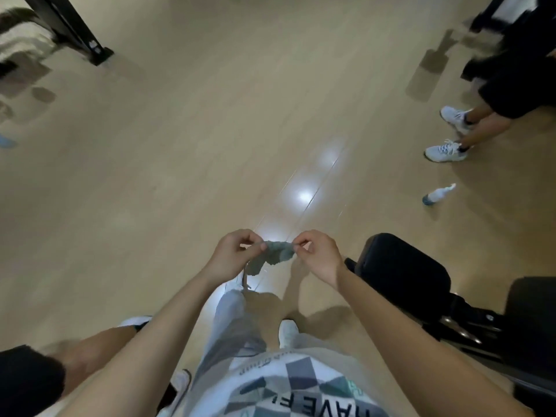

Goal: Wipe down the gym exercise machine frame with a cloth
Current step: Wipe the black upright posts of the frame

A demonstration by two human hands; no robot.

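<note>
A small grey-green cloth (272,256) hangs bunched between my two hands, in front of me above the floor. My left hand (233,255) pinches its left end and my right hand (316,254) pinches its right end. A black padded part of the exercise machine (403,273) stands just to the right of my right forearm, with its dark frame (469,329) running off to the lower right. Neither hand touches the machine.
A spray bottle (439,194) lies on the wooden floor at the right. Another person's legs in white shoes (448,152) stand at the far right. A black machine leg (75,31) is at the top left. Someone's arm (75,365) shows at the lower left.
</note>
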